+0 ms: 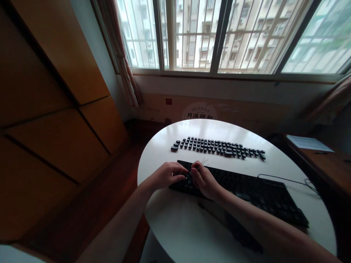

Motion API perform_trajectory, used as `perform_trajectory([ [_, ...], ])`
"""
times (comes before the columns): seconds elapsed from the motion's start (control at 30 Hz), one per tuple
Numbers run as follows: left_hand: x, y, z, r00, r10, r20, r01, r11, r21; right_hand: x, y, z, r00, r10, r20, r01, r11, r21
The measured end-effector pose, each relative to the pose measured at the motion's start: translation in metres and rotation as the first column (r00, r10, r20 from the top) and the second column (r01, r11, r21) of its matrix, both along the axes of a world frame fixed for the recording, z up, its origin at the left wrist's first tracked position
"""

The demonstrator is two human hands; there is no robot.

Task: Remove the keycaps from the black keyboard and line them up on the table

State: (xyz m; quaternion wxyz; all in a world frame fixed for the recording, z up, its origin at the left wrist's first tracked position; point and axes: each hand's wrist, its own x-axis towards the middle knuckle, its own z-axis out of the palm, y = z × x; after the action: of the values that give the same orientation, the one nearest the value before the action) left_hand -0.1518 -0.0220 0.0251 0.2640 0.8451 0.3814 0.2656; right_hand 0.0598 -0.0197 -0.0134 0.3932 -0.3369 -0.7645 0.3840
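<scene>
A black keyboard (pixel 236 179) lies at a slant on the round white table (pixel 175 215). At its left end, my left hand (pixel 168 175) rests with curved fingers, thumb and fingertips apart, touching the keys. Just to the right, my right hand (pixel 204 179) is closed in a fist over the keyboard. Thin wires stick out above that fist, from what looks like a wire keycap puller (pixel 203 161); its grip is hidden in my fingers. Beyond the keyboard, many loose black keycaps (pixel 211 146) stand in slanted rows.
A long dark object (pixel 241 233), its kind unclear, lies partly under my right forearm. The keyboard's cable (pixel 287 179) runs off to the right. A wooden desk (pixel 309 160) bears a paper sheet (pixel 309 143). Wooden cabinets (pixel 55 146) stand left; a barred window is ahead.
</scene>
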Motion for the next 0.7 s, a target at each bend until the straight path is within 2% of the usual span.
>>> perform_trajectory([
  [0.2,0.01,-0.006,0.007,0.996,0.076,-0.036,-0.074,0.996,0.047,-0.001,-0.002,-0.003,0.999,-0.004,-0.034,0.004,1.0,-0.009],
  [0.3,0.012,-0.007,0.01,0.991,0.114,-0.063,-0.111,0.993,0.05,-0.002,-0.004,0.002,1.0,-0.031,0.003,0.03,0.998,0.055],
  [0.4,0.006,-0.001,0.014,0.991,0.099,-0.089,-0.093,0.993,0.077,0.001,-0.005,0.012,0.997,-0.073,0.038,0.065,0.984,0.166],
  [0.47,-0.001,0.011,0.016,0.991,0.104,-0.079,-0.096,0.99,0.103,0.006,-0.004,0.018,0.993,-0.103,0.053,0.09,0.973,0.213],
  [0.57,-0.01,0.044,0.014,0.985,0.169,-0.033,-0.16,0.97,0.183,0.015,0.0,0.022,0.987,-0.153,0.056,0.138,0.967,0.216],
  [0.63,-0.01,0.071,0.007,0.979,0.202,-0.024,-0.188,0.942,0.277,0.019,0.002,0.021,0.983,-0.18,0.046,0.167,0.963,0.211],
  [0.7,-0.007,0.095,-0.002,0.963,0.256,-0.078,-0.213,0.909,0.359,0.02,0.003,0.017,0.982,-0.184,0.042,0.171,0.962,0.211],
])
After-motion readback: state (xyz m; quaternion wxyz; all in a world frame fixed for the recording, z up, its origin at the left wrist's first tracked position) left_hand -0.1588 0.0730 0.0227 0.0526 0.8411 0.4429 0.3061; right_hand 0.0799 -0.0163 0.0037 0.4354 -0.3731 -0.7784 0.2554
